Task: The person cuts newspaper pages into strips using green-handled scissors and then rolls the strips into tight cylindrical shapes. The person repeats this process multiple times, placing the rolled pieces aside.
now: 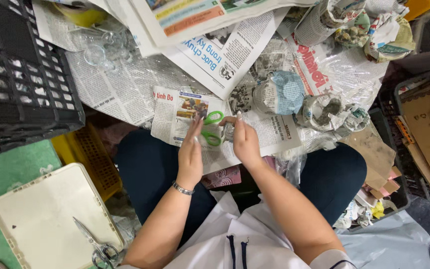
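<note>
- The left hand (191,152), with a metal bracelet (182,189) at its wrist, has its fingers stretched almost straight; the fingertips rest on the newspaper sheet (182,117) and against the green-handled scissors (213,128), and I cannot tell whether they actually grip them.
- The right hand (246,142) curls loosely, its index finger reaching to the upper scissor loop; a thin clear film seems to lie under these fingers, though the hold is hidden.
- The scissors lie between the 2 sets of fingertips, on the sheet, handles towards the far side.
- To do this well, I judge the thumb and 1 finger should seat fully in the loops while the other hand pins the sheet flat just beside the blades.
- Just beyond the right fingers stand paper-wrapped bundles (278,92), 1 with a blue patch.
- Farther out lie spread newspapers (225,55), crumpled wraps (369,25) and clear glasses (103,50).
- Left of the left fingers sits a black crate (21,84); a second pair of scissors (98,246) lies on a cream lid (41,214) nearest the body.
</note>
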